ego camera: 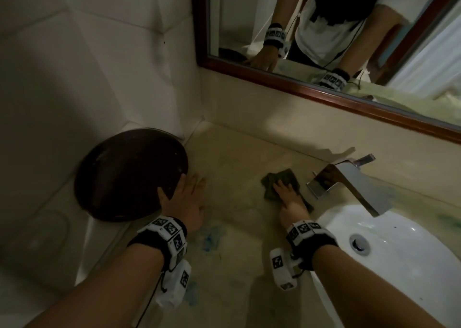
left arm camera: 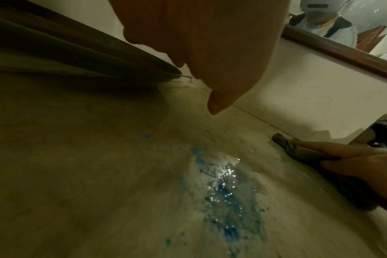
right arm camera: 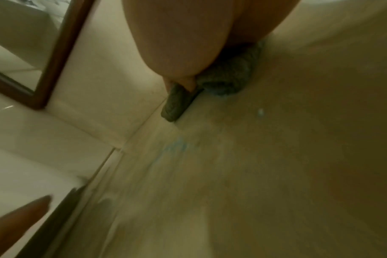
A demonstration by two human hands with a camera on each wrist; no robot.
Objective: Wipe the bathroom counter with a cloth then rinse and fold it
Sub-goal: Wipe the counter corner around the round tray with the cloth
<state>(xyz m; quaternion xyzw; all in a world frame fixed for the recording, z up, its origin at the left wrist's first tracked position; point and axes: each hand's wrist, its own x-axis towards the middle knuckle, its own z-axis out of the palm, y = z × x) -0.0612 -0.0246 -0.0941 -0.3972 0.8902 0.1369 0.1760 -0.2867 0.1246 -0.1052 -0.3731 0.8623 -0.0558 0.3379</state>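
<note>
A crumpled dark green cloth [ego camera: 287, 177] lies on the beige counter [ego camera: 237, 265], just left of the tap. My right hand [ego camera: 284, 190] presses flat on it with straight fingers; the left wrist view shows those fingers [left arm camera: 334, 153] lying over the cloth [left arm camera: 294, 150]. In the right wrist view the cloth [right arm camera: 227, 82] bunches under my palm near the back wall. My left hand [ego camera: 190, 193] rests flat on the bare counter, fingers straight, beside a dark dish. Wet blue stains [ego camera: 212, 238] [left arm camera: 223, 188] mark the counter between my hands.
A large dark round dish [ego camera: 129, 175] leans in the left corner against the tiled wall. A chrome tap [ego camera: 349, 183] overhangs the white basin [ego camera: 411, 265] at the right. A wood-framed mirror [ego camera: 324, 90] hangs above the low backsplash.
</note>
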